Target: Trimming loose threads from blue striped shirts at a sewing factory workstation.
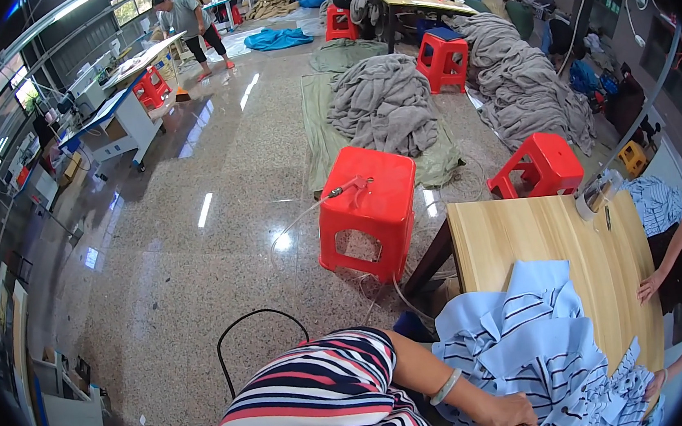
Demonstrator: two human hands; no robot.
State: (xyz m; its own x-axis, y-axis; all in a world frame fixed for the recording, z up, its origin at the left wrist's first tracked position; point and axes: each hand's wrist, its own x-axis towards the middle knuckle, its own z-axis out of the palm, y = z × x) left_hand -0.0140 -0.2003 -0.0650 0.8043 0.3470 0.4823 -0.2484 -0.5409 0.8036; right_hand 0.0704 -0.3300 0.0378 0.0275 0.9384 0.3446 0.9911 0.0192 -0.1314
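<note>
At the lower edge, my left arm in a striped short sleeve bends toward the table, with a pale bracelet at the wrist. My left hand (507, 415) is closed, its fingers curled down on a pile of light-blue striped fabric pieces (525, 339); the fingertips are partly cut off by the frame edge. Plain light-blue bands and navy-striped parts are mixed in the pile, which lies on the near part of the wood-topped table (540, 231). My right hand is out of sight.
Across the table, a person's hand (652, 286) rests on its edge; another hand touches the fabric's right end. A clear cup (590, 204) stands at the corner. An air gun (347, 188) lies on a red stool (369, 165). Grey cloth heaps (388, 106) lie beyond.
</note>
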